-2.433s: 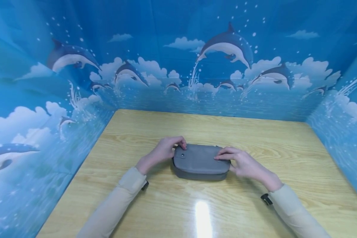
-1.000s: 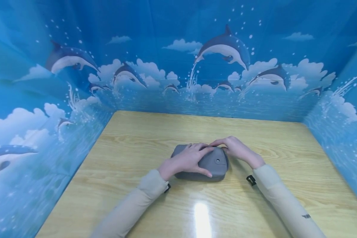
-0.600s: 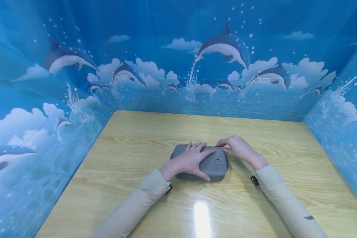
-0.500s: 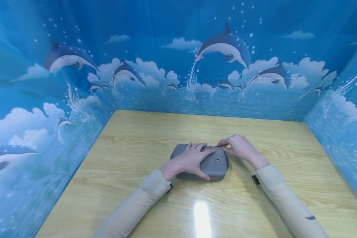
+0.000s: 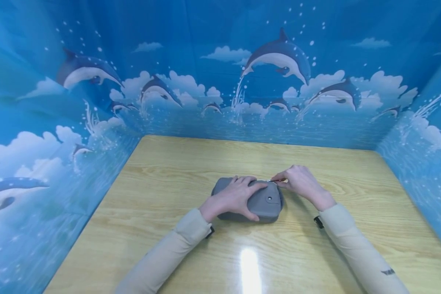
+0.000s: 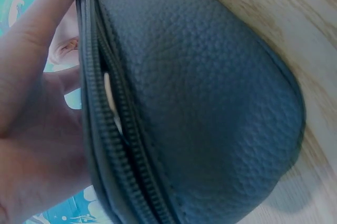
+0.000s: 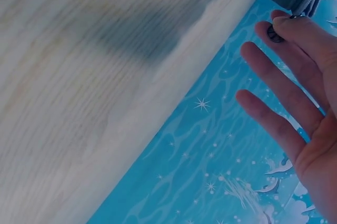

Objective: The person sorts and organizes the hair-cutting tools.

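Observation:
A grey leather-look zip pouch (image 5: 259, 204) lies on the table, its snap tab (image 5: 270, 198) at the right end. Across its top my left hand (image 5: 235, 198) rests with fingers spread, the thumb by the near edge. At the far right corner my right hand (image 5: 297, 179) pinches the zipper pull (image 7: 274, 33), a dark round piece between thumb and forefinger. The right hand's other fingers stretch out loosely. Up close in the left wrist view, zipper teeth (image 6: 113, 145) run along the pouch's edge, with a slim pale strip (image 6: 111, 100) between the rows.
The wood-grain table (image 5: 169, 163) extends around the pouch. Blue dolphin-print curtains (image 5: 213, 61) enclose its back and sides. A bright light reflection shows on the tabletop in front.
Since the oldest frame the pouch has been turned round, its snap moving from left to right. The left hand moved onto its top. Lately the right hand has slid slightly rightward.

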The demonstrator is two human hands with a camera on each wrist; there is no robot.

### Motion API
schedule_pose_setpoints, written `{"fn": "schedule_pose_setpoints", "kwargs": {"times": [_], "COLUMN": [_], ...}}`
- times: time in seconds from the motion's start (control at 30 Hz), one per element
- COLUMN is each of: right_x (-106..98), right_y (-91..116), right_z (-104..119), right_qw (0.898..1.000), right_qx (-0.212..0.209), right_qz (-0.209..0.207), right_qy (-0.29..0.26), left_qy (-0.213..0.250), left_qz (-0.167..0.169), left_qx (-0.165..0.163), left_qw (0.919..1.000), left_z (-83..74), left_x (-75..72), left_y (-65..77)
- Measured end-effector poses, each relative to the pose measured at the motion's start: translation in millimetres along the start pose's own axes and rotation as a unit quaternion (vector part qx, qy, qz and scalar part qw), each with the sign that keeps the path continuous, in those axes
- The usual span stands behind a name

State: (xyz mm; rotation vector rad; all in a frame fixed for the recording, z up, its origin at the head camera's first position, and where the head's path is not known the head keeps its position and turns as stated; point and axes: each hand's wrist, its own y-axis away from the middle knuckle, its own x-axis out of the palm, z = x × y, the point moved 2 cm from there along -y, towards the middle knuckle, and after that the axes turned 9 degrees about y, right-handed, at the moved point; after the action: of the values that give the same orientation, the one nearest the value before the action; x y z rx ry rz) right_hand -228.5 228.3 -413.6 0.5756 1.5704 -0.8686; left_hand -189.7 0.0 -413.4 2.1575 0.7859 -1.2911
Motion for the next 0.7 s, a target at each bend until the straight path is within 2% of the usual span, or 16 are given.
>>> {"fn": "schedule_pose_setpoints", "kwargs": {"times": [0.47,0.7], "right_x": [-5.8,-8.8], "right_y": [15.0,24.4], "right_z": [-2.0,0.7], "right_qw": [1.000,1.000], "right_qx": [0.002,-0.016], "right_qz": [-0.004,-0.018], "right_qy": [0.009,0.005], "left_qy": [0.006,0.001], "left_qz": [0.001,0.005], "left_qx": [0.005,-0.001], "left_qw": [1.0000,1.0000], "left_z": [0.8,0.8], "left_x": [-2.4,-3.4], "left_y": [1.0,0.4]}}
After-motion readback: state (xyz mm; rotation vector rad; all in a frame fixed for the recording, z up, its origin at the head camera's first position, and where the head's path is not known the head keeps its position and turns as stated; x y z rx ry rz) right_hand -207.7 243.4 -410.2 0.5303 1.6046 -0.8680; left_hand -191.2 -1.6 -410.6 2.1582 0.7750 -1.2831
